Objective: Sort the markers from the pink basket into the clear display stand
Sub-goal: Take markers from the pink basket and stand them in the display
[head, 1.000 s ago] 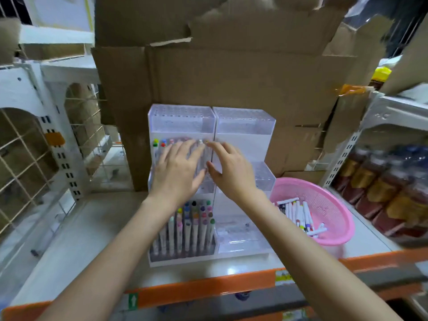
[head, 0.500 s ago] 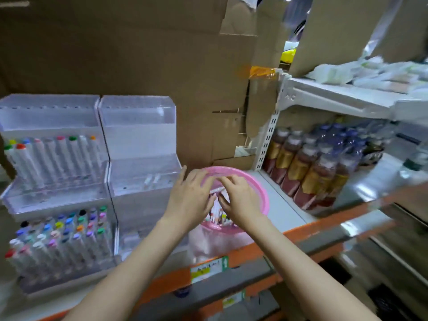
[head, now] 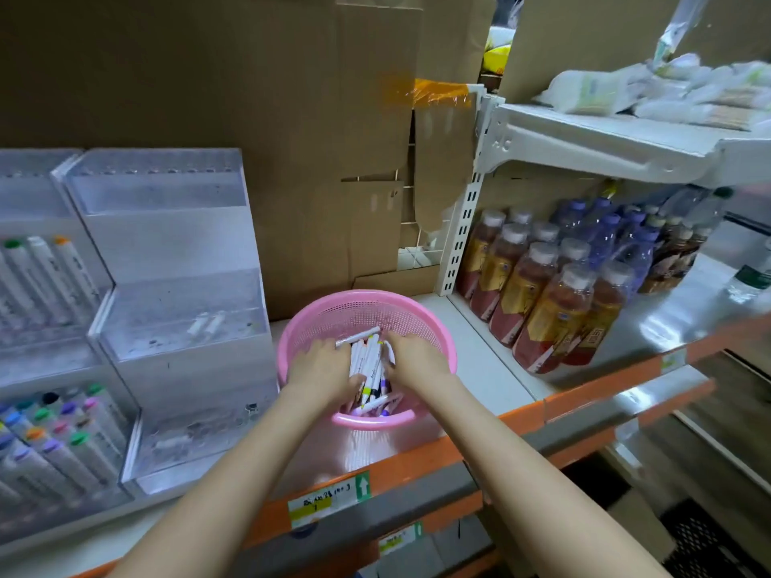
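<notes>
The round pink basket stands on the shelf right of the clear display stand. Inside it lies a bunch of white markers with coloured caps. My left hand and my right hand are both down in the basket, one on each side of the bunch, fingers curled around the markers. The stand's right column holds two markers on its middle step. Its left column is packed with several capped markers on two steps.
Cardboard sheets back the shelf. To the right, rows of drink bottles stand on a lower metal shelf, with white packets on the shelf above. The orange shelf edge runs below my arms.
My hands left the stand's left column, moved right and went down into the pink basket. They now close on a bunch of markers. The view swung right with them.
</notes>
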Demonstrator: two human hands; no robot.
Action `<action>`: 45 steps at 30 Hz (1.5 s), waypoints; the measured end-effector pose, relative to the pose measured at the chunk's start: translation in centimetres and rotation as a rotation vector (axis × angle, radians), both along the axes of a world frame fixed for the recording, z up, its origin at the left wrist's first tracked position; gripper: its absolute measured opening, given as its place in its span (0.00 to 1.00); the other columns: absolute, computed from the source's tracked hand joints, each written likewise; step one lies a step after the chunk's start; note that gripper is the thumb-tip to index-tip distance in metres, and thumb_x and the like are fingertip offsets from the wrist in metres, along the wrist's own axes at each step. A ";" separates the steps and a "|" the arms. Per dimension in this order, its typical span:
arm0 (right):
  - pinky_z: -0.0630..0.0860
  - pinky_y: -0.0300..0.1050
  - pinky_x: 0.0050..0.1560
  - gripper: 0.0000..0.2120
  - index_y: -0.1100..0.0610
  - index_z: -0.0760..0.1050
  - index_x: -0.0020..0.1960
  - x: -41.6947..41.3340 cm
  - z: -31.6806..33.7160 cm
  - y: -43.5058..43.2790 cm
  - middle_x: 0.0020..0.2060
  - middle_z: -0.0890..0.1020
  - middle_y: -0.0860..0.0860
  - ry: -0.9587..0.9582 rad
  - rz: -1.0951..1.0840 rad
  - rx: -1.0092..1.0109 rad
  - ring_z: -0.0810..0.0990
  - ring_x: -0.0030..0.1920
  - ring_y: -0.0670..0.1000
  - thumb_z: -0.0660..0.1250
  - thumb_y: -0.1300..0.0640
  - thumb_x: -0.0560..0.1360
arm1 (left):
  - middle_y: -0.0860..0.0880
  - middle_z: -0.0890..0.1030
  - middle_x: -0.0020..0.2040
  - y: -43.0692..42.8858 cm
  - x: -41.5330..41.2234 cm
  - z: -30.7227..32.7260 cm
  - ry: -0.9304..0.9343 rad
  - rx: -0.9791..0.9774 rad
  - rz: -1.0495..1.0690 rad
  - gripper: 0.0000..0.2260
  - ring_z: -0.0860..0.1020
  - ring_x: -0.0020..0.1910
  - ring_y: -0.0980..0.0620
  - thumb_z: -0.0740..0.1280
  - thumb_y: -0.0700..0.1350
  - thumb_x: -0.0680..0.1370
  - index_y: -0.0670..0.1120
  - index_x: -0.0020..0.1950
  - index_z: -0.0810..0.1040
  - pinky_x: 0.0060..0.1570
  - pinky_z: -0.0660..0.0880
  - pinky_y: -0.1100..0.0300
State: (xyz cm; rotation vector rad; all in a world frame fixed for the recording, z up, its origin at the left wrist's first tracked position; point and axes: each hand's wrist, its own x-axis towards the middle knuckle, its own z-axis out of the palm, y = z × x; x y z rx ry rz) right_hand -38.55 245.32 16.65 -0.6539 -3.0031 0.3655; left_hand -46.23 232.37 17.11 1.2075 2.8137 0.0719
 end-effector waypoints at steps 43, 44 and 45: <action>0.65 0.38 0.26 0.08 0.57 0.70 0.39 -1.4 -0.1 1.1 0.32 0.74 0.50 -0.047 -0.185 -0.377 0.74 0.32 0.48 0.68 0.65 0.70 | 0.47 0.80 0.48 0.4 -1.0 -0.2 -0.290 0.393 0.233 0.11 0.74 0.41 0.53 0.70 0.36 0.72 0.47 0.49 0.70 0.34 0.68 0.64; 0.64 0.38 0.25 0.08 0.57 0.70 0.39 -1.5 -0.1 1.1 0.31 0.73 0.50 -0.042 -0.189 -0.379 0.72 0.31 0.47 0.68 0.66 0.70 | 0.47 0.80 0.47 0.4 -1.0 -0.3 -0.293 0.396 0.239 0.11 0.74 0.41 0.54 0.70 0.37 0.73 0.47 0.49 0.71 0.33 0.68 0.64; 0.64 0.38 0.25 0.07 0.57 0.70 0.39 -1.4 0.0 1.1 0.31 0.73 0.50 -0.032 -0.196 -0.384 0.71 0.30 0.47 0.67 0.66 0.69 | 0.47 0.80 0.47 0.4 -1.0 -0.3 -0.291 0.399 0.245 0.10 0.74 0.40 0.54 0.70 0.38 0.73 0.46 0.49 0.72 0.33 0.68 0.64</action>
